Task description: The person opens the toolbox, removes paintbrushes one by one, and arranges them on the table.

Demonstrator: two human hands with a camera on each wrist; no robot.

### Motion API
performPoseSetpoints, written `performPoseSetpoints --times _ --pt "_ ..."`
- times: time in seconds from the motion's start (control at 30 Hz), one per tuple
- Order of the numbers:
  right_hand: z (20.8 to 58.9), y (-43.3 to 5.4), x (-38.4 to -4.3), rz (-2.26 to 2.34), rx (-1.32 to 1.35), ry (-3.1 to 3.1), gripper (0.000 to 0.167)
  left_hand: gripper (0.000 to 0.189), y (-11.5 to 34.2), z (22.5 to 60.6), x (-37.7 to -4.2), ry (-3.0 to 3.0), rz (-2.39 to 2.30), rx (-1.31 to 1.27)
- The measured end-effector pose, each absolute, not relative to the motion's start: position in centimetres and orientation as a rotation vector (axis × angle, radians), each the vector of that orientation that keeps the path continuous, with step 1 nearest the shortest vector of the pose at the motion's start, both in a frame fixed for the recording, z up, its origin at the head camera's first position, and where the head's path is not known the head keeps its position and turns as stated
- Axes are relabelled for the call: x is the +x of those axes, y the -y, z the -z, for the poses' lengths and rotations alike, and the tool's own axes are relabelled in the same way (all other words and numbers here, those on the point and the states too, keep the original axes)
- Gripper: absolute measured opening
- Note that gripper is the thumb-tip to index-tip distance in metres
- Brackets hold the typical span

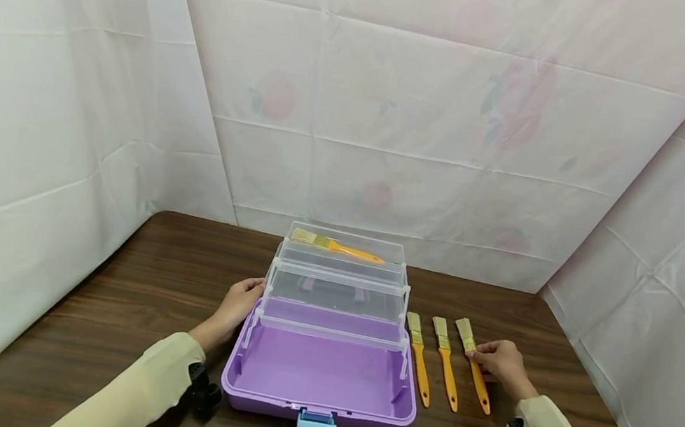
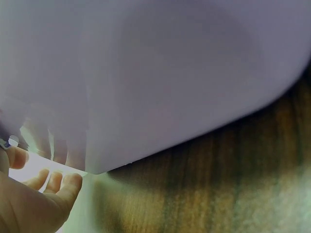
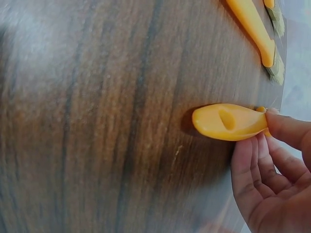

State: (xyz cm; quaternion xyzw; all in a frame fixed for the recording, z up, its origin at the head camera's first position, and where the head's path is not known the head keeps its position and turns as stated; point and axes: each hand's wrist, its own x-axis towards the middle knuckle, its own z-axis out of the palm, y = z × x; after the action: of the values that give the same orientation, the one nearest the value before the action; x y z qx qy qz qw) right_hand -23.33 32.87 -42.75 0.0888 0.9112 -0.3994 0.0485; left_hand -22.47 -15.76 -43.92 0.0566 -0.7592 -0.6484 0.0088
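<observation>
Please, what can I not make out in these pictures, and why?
Head view: any lettering on the brush in the clear top tray; too small.
Head view: outer back of the purple box; hidden by its own walls.
Left wrist view: part of the left hand; cut off by the left edge.
Right wrist view: far end of the held brush; hidden behind the right hand.

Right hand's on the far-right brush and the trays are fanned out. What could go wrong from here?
The right hand pinches the rightmost brush; swinging it left low could knock the middle brush, lying close alongside.

The loose brush in the top clear tray might slide if the purple box gets bumped.

The left hand is beside the tray's linkage, so its fingers might get pinched if the trays fold.
</observation>
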Motion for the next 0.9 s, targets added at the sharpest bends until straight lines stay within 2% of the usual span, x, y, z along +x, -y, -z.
performPoseSetpoints --times 0.9 --pt "42.63 -32.91 -22.89 1.196 0.295 -2.81 0.023 0.041 15.76 43.92 -22.42 2.366 2.026 0.172"
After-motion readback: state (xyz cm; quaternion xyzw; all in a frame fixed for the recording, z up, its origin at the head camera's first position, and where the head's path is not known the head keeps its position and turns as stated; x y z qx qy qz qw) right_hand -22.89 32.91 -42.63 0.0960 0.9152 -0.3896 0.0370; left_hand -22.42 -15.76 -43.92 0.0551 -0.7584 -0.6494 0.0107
